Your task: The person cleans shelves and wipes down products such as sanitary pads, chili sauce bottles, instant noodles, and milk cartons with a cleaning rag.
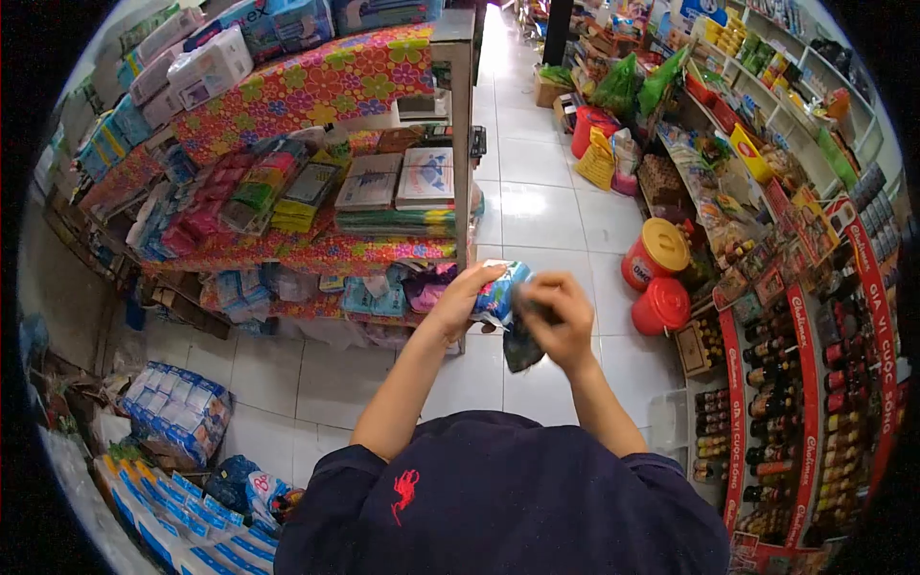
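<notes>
My left hand [456, 305] is closed around a small blue-and-white plastic package [494, 295], held up in front of my chest beside the shelf's end post. My right hand [563, 321], slightly smeared by motion, pinches a dark cloth [522, 347]. Part of the cloth lies against the right side of the package, and the rest hangs below. The package's print is too small to read, and my left fingers hide its near left edge.
A flower-patterned shelf [316, 254] with stacked packages and notebooks [425, 177] stands left. Red buckets [661, 305] sit on the tiled floor to the right, before racks of sauce bottles [771, 402]. A wrapped bale [179, 407] lies at lower left.
</notes>
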Demonstrator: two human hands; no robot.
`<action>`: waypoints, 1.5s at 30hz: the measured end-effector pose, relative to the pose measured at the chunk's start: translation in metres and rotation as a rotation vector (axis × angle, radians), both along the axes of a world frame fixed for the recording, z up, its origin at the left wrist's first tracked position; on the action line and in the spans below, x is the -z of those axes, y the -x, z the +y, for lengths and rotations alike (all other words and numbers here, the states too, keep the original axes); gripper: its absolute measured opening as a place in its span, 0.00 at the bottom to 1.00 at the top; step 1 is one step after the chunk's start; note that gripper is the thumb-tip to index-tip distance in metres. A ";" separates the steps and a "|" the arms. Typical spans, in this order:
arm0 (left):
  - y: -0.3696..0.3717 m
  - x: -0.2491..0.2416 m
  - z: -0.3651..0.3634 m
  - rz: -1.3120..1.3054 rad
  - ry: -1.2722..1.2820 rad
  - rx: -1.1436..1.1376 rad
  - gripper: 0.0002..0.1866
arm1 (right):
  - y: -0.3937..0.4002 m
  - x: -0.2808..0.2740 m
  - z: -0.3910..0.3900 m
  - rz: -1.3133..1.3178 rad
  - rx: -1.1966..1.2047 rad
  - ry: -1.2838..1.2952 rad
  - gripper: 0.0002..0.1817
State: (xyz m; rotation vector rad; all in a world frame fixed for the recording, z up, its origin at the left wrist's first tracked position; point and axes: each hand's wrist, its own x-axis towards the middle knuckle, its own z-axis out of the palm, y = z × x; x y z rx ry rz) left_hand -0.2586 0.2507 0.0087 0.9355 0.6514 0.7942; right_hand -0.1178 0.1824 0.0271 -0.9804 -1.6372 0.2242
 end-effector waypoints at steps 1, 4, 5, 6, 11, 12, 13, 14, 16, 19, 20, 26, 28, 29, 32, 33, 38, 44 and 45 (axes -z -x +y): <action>-0.001 0.002 0.003 -0.032 -0.004 -0.032 0.16 | 0.003 -0.002 -0.006 -0.076 -0.094 -0.002 0.17; 0.004 -0.010 0.004 -0.077 0.060 -0.049 0.16 | 0.008 -0.006 -0.018 -0.294 -0.563 0.136 0.17; 0.007 -0.018 0.002 -0.141 0.091 -0.082 0.16 | 0.009 -0.006 -0.021 -0.290 -0.598 0.158 0.17; 0.010 -0.010 0.015 -0.243 0.088 -0.141 0.16 | 0.009 -0.006 -0.023 -0.286 -0.634 0.180 0.17; 0.074 -0.079 0.041 -0.279 -0.503 -0.458 0.23 | -0.021 -0.010 -0.031 -0.079 -0.400 0.224 0.15; 0.089 -0.095 0.045 -0.292 -0.617 -0.536 0.23 | -0.027 -0.009 -0.034 -0.057 -0.303 0.229 0.15; 0.106 -0.111 0.050 -0.287 -0.693 -0.578 0.23 | -0.032 -0.008 -0.036 -0.035 -0.205 0.231 0.15; 0.122 -0.128 0.054 -0.281 -0.770 -0.618 0.24 | -0.035 -0.007 -0.038 -0.040 -0.215 0.221 0.15; 0.146 -0.164 0.059 -0.120 -0.870 -0.754 0.23 | -0.036 -0.005 -0.044 0.001 -0.155 0.239 0.14; 0.168 -0.205 0.086 0.163 -1.095 -0.918 0.22 | -0.033 -0.005 -0.044 0.001 -0.146 0.249 0.14; 0.174 -0.213 0.098 0.326 -1.202 -0.962 0.22 | -0.032 -0.004 -0.044 0.008 -0.145 0.252 0.13; 0.189 -0.231 0.145 0.669 -1.177 -0.854 0.22 | -0.024 -0.006 -0.040 0.063 -0.126 0.245 0.13; 0.190 -0.227 0.161 0.650 -1.210 -0.761 0.21 | -0.025 -0.005 -0.040 0.068 -0.130 0.243 0.13; 0.190 -0.223 0.169 0.574 -1.351 -0.703 0.19 | -0.025 -0.003 -0.040 0.073 -0.138 0.245 0.13; 0.190 -0.223 0.171 0.882 -1.620 -0.971 0.17 | -0.023 -0.001 -0.040 0.060 -0.123 0.258 0.14; 0.192 -0.223 0.174 0.881 -1.616 -0.974 0.17 | -0.022 -0.002 -0.040 0.056 -0.124 0.260 0.14; 0.193 -0.220 0.173 0.865 -1.692 -0.929 0.17 | -0.014 0.000 -0.034 0.068 -0.125 0.278 0.13; 0.161 -0.200 0.105 0.709 -1.827 -1.186 0.16 | 0.001 -0.007 -0.024 0.137 -0.071 0.281 0.12; 0.144 -0.183 0.078 0.551 -1.663 -1.042 0.14 | 0.005 -0.006 -0.021 0.137 -0.079 0.281 0.12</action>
